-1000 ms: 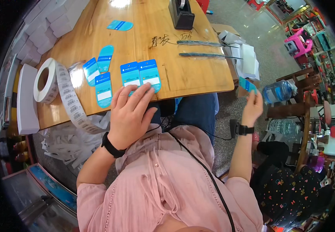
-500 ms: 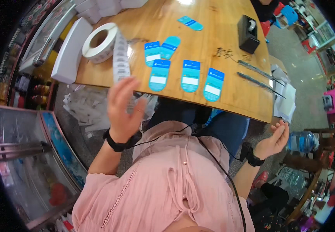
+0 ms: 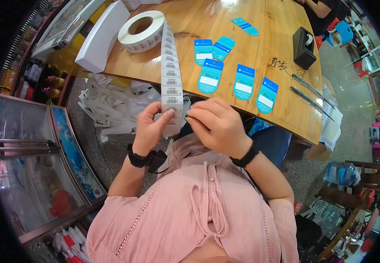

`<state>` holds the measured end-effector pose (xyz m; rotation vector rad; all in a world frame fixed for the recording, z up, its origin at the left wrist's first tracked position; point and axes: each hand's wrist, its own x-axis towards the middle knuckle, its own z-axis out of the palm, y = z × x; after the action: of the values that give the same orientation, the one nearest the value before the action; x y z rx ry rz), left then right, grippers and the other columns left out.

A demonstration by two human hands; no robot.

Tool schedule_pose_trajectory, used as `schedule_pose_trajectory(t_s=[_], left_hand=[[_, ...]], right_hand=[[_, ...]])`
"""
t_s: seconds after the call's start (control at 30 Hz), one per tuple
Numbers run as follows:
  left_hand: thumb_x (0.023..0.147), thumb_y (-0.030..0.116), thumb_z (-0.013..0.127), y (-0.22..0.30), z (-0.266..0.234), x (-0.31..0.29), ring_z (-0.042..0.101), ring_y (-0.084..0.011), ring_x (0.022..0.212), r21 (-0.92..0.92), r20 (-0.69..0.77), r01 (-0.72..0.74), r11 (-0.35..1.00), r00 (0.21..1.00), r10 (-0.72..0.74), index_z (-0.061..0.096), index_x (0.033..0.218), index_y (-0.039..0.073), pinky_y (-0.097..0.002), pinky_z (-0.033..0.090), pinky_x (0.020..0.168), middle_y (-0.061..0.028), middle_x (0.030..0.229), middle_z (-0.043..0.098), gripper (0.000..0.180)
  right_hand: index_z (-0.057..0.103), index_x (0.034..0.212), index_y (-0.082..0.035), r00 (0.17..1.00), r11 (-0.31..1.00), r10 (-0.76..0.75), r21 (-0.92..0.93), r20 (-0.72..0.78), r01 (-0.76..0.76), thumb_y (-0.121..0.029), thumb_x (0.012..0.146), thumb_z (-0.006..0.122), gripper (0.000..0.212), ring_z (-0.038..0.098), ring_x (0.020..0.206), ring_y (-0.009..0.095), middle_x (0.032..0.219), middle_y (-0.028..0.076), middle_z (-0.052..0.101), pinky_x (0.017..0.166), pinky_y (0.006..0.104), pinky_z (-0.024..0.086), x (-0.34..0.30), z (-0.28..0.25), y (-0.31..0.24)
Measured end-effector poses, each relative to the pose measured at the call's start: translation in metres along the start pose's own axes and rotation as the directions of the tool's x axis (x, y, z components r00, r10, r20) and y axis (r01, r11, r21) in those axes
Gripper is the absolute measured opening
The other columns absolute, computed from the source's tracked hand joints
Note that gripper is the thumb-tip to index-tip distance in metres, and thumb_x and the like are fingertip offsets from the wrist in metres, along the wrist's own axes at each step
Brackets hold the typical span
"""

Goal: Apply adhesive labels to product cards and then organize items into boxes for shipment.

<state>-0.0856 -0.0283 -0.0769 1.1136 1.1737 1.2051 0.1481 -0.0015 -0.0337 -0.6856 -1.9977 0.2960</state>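
My left hand (image 3: 149,128) pinches the label strip (image 3: 171,74) between thumb and fingers at its lower end, just off the near table (image 3: 260,61) edge and above my lap. The strip's long axis runs from that pinch up and slightly left, over the table edge, to the roll (image 3: 142,31), which lies flat near the table's left corner with its core hole facing up. One white box (image 3: 102,37) sits just left of the roll, overhanging the left edge. My right hand (image 3: 218,125) is beside the left, fingers curled together with the tips pressed on the strip's free end; whether a label is peeled I cannot tell. Both hands are below the table edge, in the gap between edge and chest, and that gap is narrow. Six blue tags are on the table: a pair (image 3: 212,48) near the middle, three in a row (image 3: 238,83) along the near edge with rounded ends toward me, and one (image 3: 245,26) farther back, lying slantwise. One black tape dispenser (image 3: 304,47) stands to the right. Two thin metal strips (image 3: 310,94) lie along the right-hand edge, pointing down-right. The table centre between tags and roll is bare wood. Paper scraps (image 3: 106,109) lie on the floor at left.
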Motion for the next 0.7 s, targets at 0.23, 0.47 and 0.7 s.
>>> schedule_pose_trajectory(t_s=[0.23,0.47,0.7], left_hand=[[0.093,0.0,0.071,0.009,-0.003,0.006,0.066,-0.0223,0.09,0.425,0.068,-0.348,0.836,0.933,0.353,0.071,0.109,-0.002,-0.0337,0.052,0.08,-0.0105,0.098,0.068,0.016],[0.089,-0.001,0.072,0.014,-0.008,0.009,0.066,-0.0327,0.09,0.492,0.127,-0.421,0.762,0.901,0.415,0.071,0.108,-0.001,-0.0389,0.052,0.083,-0.0137,0.098,0.07,0.02],[0.092,0.004,0.074,0.033,0.004,0.001,0.064,-0.0306,0.088,0.745,-0.025,-0.479,0.465,0.676,0.737,0.071,0.101,0.0,-0.0365,0.05,0.082,-0.0129,0.096,0.069,0.01]], right_hand=[[0.075,0.103,-0.006,0.991,0.988,-0.059,-0.138,0.117,0.075,-0.01,0.083,0.08,0.021,0.069,0.09,0.029,0.103,0.008,0.073,0.08,0.0386,0.059,0.021,0.04,0.016],[0.076,0.098,-0.005,0.996,0.994,-0.074,-0.077,0.055,0.078,-0.006,0.081,0.081,0.018,0.071,0.085,0.028,0.096,0.009,0.075,0.074,0.0378,0.059,0.023,0.041,0.022],[0.076,0.099,-0.003,0.986,0.968,-0.165,-0.195,-0.024,0.157,-0.001,0.077,0.081,0.023,0.072,0.085,0.027,0.099,0.009,0.075,0.075,0.0369,0.061,0.014,0.008,0.007]])
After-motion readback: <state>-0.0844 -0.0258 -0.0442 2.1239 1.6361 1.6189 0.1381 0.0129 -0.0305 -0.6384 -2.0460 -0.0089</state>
